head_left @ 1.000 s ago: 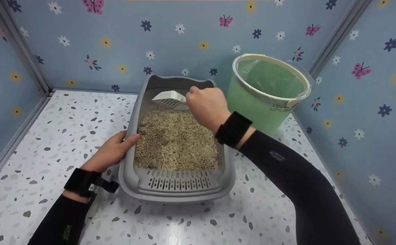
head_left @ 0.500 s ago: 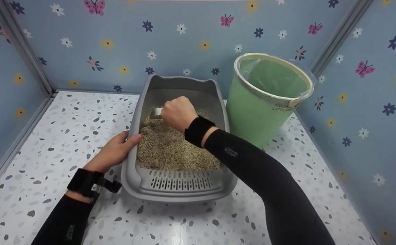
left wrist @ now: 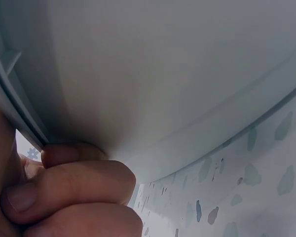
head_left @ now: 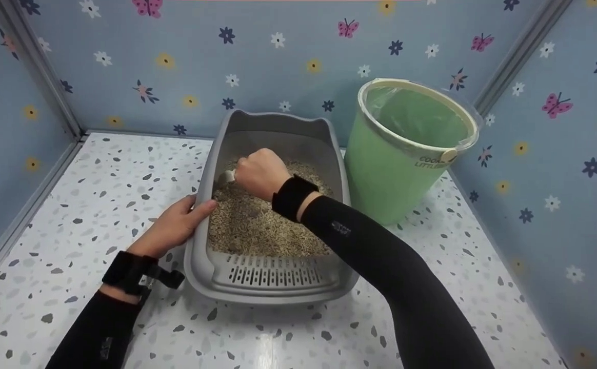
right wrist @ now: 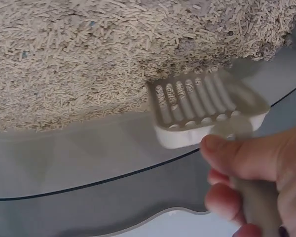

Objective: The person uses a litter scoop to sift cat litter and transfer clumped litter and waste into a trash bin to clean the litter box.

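The left hand [head_left: 173,228] pinches the left rim of one tray [head_left: 270,297], thumb over the edge; the right hand [head_left: 262,174] is wrapped round the handle of one scoop [right wrist: 197,133], inside the tray at the litter's [head_left: 262,230] far-left edge. One bin [head_left: 391,174] stands just right.

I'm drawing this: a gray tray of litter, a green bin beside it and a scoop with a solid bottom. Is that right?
Not quite: the scoop has a slotted bottom, not a solid one; the right wrist view shows the slots. The gray tray, its litter and the green bin beside it are right.
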`<state>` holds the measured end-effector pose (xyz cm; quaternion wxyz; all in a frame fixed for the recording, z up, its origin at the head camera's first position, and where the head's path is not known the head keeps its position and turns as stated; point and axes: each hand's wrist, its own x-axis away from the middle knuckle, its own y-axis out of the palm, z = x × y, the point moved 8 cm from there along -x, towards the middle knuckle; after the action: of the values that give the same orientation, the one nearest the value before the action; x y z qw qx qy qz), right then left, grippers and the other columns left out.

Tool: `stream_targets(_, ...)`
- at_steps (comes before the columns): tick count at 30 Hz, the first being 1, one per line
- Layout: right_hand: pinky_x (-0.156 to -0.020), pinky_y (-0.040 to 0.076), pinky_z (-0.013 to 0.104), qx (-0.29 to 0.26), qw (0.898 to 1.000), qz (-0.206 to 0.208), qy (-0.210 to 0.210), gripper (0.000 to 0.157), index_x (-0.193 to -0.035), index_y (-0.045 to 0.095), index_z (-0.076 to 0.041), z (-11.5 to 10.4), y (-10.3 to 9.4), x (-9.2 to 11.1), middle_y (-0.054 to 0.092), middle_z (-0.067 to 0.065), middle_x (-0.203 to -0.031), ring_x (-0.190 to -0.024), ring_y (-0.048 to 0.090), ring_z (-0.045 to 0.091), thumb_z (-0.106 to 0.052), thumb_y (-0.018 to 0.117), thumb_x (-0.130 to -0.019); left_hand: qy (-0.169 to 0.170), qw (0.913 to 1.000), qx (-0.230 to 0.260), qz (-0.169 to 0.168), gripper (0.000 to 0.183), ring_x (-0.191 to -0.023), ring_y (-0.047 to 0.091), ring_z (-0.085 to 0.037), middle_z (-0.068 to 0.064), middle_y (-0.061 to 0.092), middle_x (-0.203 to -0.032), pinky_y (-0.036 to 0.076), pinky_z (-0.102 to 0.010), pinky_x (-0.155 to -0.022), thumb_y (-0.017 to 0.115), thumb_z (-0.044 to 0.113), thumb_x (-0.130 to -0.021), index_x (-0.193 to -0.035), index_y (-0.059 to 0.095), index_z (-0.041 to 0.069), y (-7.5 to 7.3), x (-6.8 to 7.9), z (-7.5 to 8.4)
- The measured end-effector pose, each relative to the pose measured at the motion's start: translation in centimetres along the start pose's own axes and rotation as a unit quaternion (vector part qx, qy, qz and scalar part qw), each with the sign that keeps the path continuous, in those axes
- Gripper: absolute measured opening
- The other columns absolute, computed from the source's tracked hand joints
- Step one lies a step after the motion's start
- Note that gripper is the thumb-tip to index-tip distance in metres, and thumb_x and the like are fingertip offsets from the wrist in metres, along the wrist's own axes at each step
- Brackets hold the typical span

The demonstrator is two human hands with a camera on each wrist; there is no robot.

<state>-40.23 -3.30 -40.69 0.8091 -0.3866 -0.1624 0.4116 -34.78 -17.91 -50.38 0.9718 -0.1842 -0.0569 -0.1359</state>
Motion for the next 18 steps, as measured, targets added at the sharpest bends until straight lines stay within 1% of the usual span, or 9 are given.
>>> stream_targets(6,-0.06,0.063,0.036,0.006,0.999,0.021,-0.046,0.028,-0.089,0.078,-0.018,0.3,-0.1,1.3,0.076,-0.004,-0.093,-0.068,0.069,0.014,-0.023,0.065,-0.113,-0.001,1.0,0.001,0.002,0.095,-0.126,0.069,-0.041,-0.03,0.061,-0.148,0.059,-0.053,-0.108,0.054,0.069,-0.111,-0.171,0.032,-0.002,-0.1,0.1,-0.2)
stream_targets(9,-0.058,0.061,0.036,-0.007,0.997,0.041,-0.065,0.023,-0.097,0.081,-0.018,0.7,-0.4,2.6,0.075,-0.006,-0.096,-0.069,0.069,0.014,-0.027,0.067,-0.113,-0.003,1.0,0.001,0.0,0.095,-0.125,0.07,-0.042,-0.031,0.062,-0.148,0.059,-0.054,-0.108,0.054,0.068,-0.112,-0.171,0.031,-0.002,0.1,0.1,-0.2)
stream_targets(11,-0.057,0.06,0.035,-0.016,0.995,0.056,-0.078,0.022,-0.099,0.081,-0.018,1.1,-0.6,3.7,0.076,-0.006,-0.097,-0.071,0.07,0.015,-0.028,0.067,-0.113,-0.003,1.0,-0.002,-0.002,0.097,-0.126,0.069,-0.041,-0.031,0.06,-0.149,0.058,-0.055,-0.109,0.054,0.069,-0.111,-0.172,0.03,-0.003,0.2,0.1,-0.1)
stream_targets(14,-0.054,0.057,0.035,-0.033,0.993,0.068,-0.09,0.023,-0.094,0.079,-0.017,1.9,-0.6,5.4,0.076,-0.005,-0.096,-0.07,0.069,0.016,-0.027,0.069,-0.111,-0.002,1.0,-0.007,-0.003,0.1,-0.125,0.069,-0.041,-0.031,0.06,-0.148,0.058,-0.055,-0.109,0.053,0.072,-0.11,-0.171,0.03,-0.003,0.2,0.1,0.1)
stream_targets(18,-0.053,0.056,0.036,-0.054,0.991,0.071,-0.1,0.02,-0.09,0.078,-0.016,3.0,-0.5,7.2,0.075,-0.005,-0.092,-0.069,0.068,0.018,-0.026,0.074,-0.107,0.001,1.0,-0.001,-0.004,0.099,-0.122,0.07,-0.04,-0.03,0.06,-0.145,0.059,-0.051,-0.106,0.054,0.071,-0.11,-0.171,0.03,-0.003,0.2,0.1,0.1)
